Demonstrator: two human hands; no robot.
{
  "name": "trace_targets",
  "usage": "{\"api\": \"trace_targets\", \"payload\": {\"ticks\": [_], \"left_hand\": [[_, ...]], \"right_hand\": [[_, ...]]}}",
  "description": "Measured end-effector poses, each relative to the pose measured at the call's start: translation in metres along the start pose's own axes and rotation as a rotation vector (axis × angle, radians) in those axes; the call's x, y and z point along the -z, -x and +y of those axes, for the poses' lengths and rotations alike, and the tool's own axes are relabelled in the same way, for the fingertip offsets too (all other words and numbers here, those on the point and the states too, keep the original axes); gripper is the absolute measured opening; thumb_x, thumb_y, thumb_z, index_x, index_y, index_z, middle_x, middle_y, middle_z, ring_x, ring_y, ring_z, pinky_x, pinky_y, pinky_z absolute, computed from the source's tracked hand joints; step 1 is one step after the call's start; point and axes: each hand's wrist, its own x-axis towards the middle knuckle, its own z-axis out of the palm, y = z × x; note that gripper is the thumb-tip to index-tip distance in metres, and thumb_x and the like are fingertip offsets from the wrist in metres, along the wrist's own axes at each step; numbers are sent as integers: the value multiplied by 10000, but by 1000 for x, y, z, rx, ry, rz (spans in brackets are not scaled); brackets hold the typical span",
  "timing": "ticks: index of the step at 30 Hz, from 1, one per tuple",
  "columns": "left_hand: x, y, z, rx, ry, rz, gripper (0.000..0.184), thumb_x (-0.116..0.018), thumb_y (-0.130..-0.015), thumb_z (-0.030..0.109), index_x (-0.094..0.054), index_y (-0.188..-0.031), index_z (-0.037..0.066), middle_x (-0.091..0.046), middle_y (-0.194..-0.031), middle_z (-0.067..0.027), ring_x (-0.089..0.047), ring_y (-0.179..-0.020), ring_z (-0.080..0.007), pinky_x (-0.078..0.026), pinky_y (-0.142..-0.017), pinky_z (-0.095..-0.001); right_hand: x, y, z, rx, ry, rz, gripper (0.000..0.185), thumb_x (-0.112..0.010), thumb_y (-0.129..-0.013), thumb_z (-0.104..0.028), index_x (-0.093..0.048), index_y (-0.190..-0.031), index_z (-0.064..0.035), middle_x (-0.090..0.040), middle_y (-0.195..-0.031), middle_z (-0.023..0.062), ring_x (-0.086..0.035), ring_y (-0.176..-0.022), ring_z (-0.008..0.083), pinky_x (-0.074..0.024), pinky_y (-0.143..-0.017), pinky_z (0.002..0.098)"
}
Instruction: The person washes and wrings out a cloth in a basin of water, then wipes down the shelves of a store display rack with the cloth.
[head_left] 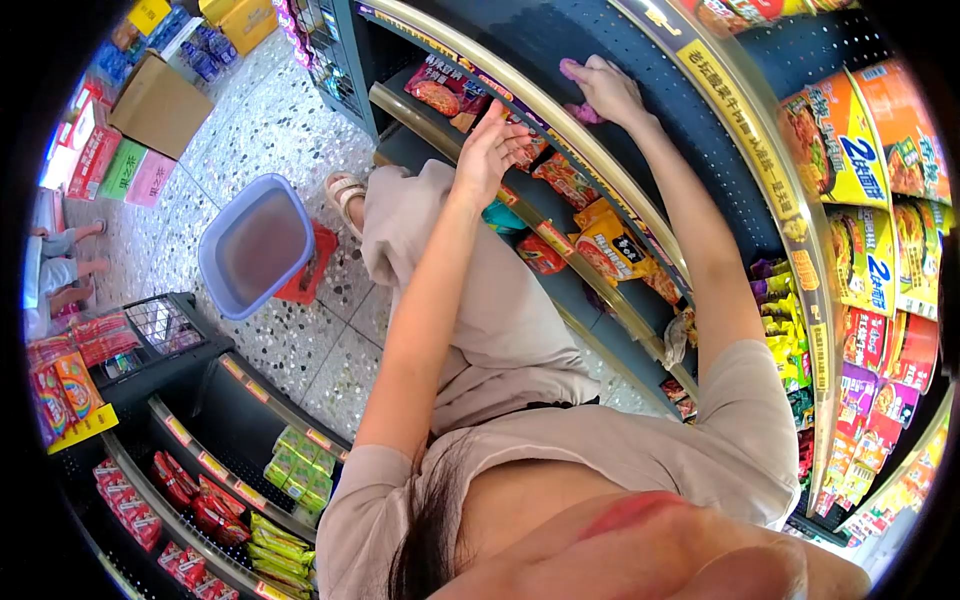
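Note:
My right hand (608,92) presses a pink cloth (584,112) onto a dark shelf board (520,40), its fingers bent over the cloth, which sticks out on two sides. My left hand (490,150) is lower and to the left, at the shelf's front rail (590,150). Its fingers are apart and the fingertips touch the rail, with nothing held. Below that rail, a lower shelf holds red noodle packs (440,90) and yellow-orange packs (608,240).
A blue basin (257,245) of murky water rests on a red stool (308,262) on the speckled floor. Noodle packs (860,150) fill the right shelves. Snack shelves (215,465) stand lower left, cartons (160,105) upper left. Another person's legs (75,270) show at the left edge.

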Motion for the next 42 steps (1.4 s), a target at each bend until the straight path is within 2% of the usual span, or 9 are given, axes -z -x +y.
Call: {"api": "trace_targets", "payload": {"ticks": [8,16,19,24,27,28,35,39,42], "left_hand": [[1,2,-2,-18,-27,15,637,-473,-943,333,-180,-1483,162,-602,-1019,-66,-566,-956,-184,-429,-872,-329],[-2,4,-1,-15,-43,32,606,-475,-943,339,-228,-1469,167,-592,-1009,-62,-557,-968,-183,-427,-879,-328],[-2,4,-1,-13,-46,29,603,-477,-943,341,-234,-1466,167,-592,-1005,-60,-556,-967,-181,-426,-878,-326],[0,3,-2,-16,-27,30,604,-482,-942,340,-236,-1465,167,-594,-999,-58,-558,-962,-179,-428,-872,-320],[-2,2,-2,-16,-26,26,610,-485,-941,339,-230,-1467,167,-597,-1004,-60,-561,-963,-179,-428,-872,-319],[-1,2,-2,-15,-25,28,613,-486,-940,340,-228,-1468,167,-599,-1005,-61,-562,-964,-180,-427,-873,-318],[1,2,-1,-4,-13,21,621,-497,-934,335,-230,-1467,161,-608,-1012,-64,-567,-960,-181,-425,-878,-325],[2,2,-1,-15,-26,4,637,-500,-931,343,-219,-1472,160,-611,-1009,-52,-565,-960,-170,-423,-868,-318],[0,2,0,-12,-20,19,637,-498,-931,339,-217,-1472,153,-607,-1008,-54,-564,-960,-171,-424,-868,-319]], "right_hand": [[14,27,-1,-112,-1299,141,374,-551,-937,-208,-546,-1239,14,-554,-1204,34,-516,-1109,131,-386,-954,260],[48,39,44,-446,-1909,404,331,-584,-919,-180,-564,-1225,-56,-584,-1222,54,-538,-1120,158,-381,-1002,302],[13,37,104,-396,-895,445,374,-589,-919,-213,-551,-1254,-51,-553,-1272,82,-511,-1160,169,-359,-1019,309],[9,35,129,-317,-533,517,399,-610,-908,-262,-565,-1204,1,-584,-1212,108,-537,-1096,146,-402,-954,276],[25,38,77,-346,-435,335,317,-654,-876,-229,-591,-1088,-2,-638,-1049,67,-586,-944,126,-452,-841,260],[15,36,66,-305,-796,332,238,-687,-845,-175,-583,-997,-23,-640,-922,30,-587,-827,105,-462,-754,238],[8,27,17,-322,-1257,47,324,-688,-785,-48,-549,-1076,-12,-620,-997,65,-584,-911,134,-471,-781,262],[22,35,10,-21,-361,257,209,-647,-790,-29,-586,-990,-24,-607,-1045,85,-599,-914,229,-471,-822,313],[8,36,21,148,-440,223,250,-608,-831,-84,-608,-1079,-48,-582,-1110,127,-574,-1024,288,-451,-893,330]]}}
